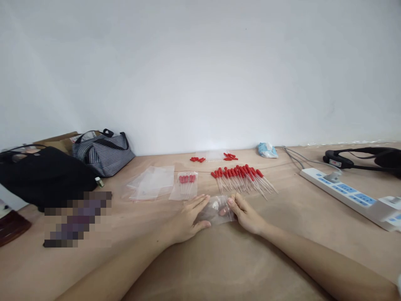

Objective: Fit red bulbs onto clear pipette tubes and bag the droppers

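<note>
A clear plastic bag [216, 211] lies between my two hands near the middle of the table. My left hand [192, 215] rests at its left edge, fingers stretched and thumb apart. My right hand [244, 212] pinches the right side of the bag, with a fingertip visible through the film. Just beyond, a filled clear bag [185, 190] holds several red-topped droppers. To its left lies a stack of flat clear bags [153, 182]. Behind my right hand, many loose red-topped droppers [241, 175] are spread in a row.
Small red caps [197, 159] and more red pieces [230, 156] lie near the wall. A blue tissue pack [267, 150], white power strip [344, 192] and black headset [360, 159] are at right. A black bag [46, 175] and striped bag [106, 152] stand at left.
</note>
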`<action>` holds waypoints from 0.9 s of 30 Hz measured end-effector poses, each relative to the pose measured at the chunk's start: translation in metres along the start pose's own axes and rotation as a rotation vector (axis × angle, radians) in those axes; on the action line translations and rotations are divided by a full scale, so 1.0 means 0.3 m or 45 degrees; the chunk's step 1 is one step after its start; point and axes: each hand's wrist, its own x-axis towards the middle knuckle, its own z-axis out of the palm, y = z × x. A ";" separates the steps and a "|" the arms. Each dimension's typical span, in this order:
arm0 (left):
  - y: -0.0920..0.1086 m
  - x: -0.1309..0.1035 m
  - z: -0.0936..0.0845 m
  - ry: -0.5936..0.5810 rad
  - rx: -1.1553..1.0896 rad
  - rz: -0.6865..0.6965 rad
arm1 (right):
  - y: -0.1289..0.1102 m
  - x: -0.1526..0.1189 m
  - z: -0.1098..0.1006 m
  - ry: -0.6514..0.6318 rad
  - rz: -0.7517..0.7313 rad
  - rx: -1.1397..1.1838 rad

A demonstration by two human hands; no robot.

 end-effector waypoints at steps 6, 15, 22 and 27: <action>0.027 -0.006 0.000 -0.060 -0.055 -0.042 | 0.007 0.055 -0.067 0.120 0.003 -0.250; 0.018 -0.004 0.007 -0.025 -0.088 -0.030 | 0.090 0.281 -0.273 0.620 0.370 -1.289; 0.017 -0.003 0.005 -0.053 -0.063 -0.034 | 0.094 0.313 -0.252 0.693 0.533 -1.309; 0.011 -0.004 0.007 -0.062 -0.047 -0.019 | 0.074 0.315 -0.243 0.714 0.526 -1.299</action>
